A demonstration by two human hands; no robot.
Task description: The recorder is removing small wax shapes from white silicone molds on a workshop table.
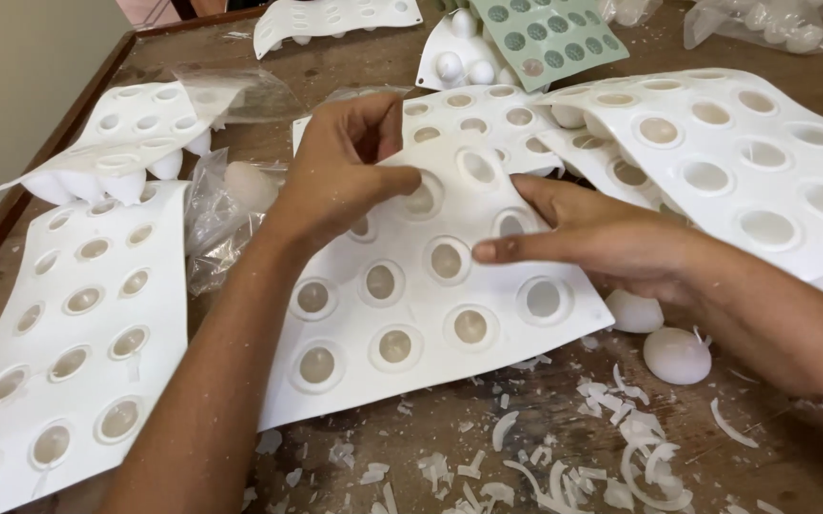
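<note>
White mould sheet (411,305), mid-table, wax-filled cups: left hand (340,171) pinches its far edge, thumb pressing a cup, right hand (602,238) flat-fingered on the rim — too hard a push may crack a wax ball (676,355) like those lying loose.

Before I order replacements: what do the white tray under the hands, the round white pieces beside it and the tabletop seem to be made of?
White mould tray: likely silicone, matte; it bends and lifts where the left hand and right hand press it.
Round white pieces: probably wax, smooth and faintly translucent, with thin curled white shavings nearby.
Tabletop: wood, brown, worn and scuffed, with visible grain.
</note>
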